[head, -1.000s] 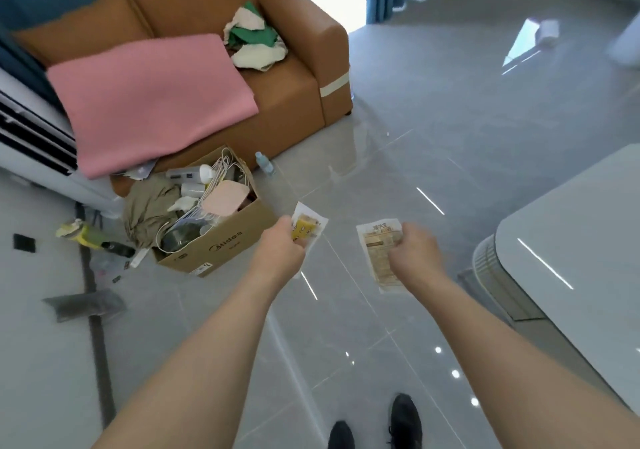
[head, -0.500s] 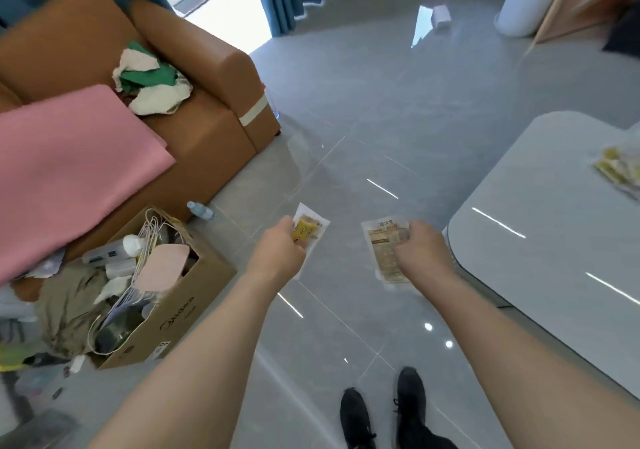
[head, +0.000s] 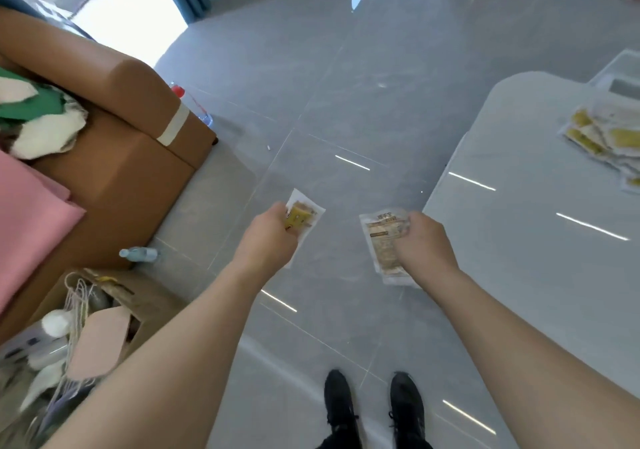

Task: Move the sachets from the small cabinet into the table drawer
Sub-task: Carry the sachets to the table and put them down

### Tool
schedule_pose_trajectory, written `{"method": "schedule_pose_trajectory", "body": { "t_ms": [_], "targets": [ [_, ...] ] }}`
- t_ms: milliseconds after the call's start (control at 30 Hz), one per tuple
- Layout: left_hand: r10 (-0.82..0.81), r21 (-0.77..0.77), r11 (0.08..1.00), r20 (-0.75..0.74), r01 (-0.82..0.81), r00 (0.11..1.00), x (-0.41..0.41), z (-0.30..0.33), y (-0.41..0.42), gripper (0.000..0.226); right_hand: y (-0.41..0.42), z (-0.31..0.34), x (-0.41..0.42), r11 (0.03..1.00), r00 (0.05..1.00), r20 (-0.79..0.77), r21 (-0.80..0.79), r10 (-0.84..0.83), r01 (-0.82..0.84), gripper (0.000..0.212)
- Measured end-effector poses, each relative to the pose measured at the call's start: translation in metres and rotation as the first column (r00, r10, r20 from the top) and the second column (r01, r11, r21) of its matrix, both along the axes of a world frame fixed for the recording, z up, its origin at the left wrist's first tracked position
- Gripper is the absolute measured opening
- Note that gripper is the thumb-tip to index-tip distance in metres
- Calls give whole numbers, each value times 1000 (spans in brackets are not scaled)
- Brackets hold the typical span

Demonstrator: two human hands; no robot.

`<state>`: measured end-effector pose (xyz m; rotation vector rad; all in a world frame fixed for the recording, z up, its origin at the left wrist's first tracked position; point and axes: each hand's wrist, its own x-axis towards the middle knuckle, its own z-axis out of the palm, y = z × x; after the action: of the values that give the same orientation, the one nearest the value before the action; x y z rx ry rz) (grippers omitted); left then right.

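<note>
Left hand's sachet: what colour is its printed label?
Yellow on a white sachet, pinched by the left hand; head view shows it.

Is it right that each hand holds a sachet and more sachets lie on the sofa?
Not quite. The left hand and the right hand do each hold a sachet, but the other sachets lie on the table, not on the sofa. The head view shows it.

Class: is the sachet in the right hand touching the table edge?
Apart. The head view shows grey floor between the sachet gripped by the right hand and the table.
</note>
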<state>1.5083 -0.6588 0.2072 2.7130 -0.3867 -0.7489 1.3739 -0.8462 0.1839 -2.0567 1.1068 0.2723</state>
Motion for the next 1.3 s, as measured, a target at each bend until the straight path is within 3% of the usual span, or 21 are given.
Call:
{"method": "schedule_pose_trajectory", "body": {
  "t_ms": [167, 500, 733, 1000, 1300],
  "targets": [
    [-119, 16, 993, 4, 119, 993, 58, -19, -39, 8, -21, -18, 30, 993, 993, -13, 8, -114, 114, 9],
    [-363, -38, 931, 15, 364, 932, 117, 5, -179, 11, -117, 11, 57, 943, 944, 14, -42, -329, 330, 12],
    [-452, -28, 892, 7, 452, 892, 141, -4, -274, 8, -181, -6, 63, 880, 880, 26, 5, -475, 475, 15],
    [-560, -5, 827, -101, 562, 823, 192, -37, -349, 14, -232, -35, 107, 801, 804, -16, 82, -594, 593, 16],
    [-675, 16, 733, -115, 680, 729, 283, -48, -464, 8, -311, -47, 185, 717, 717, 8, 14, -697, 697, 11]
  ]
}}
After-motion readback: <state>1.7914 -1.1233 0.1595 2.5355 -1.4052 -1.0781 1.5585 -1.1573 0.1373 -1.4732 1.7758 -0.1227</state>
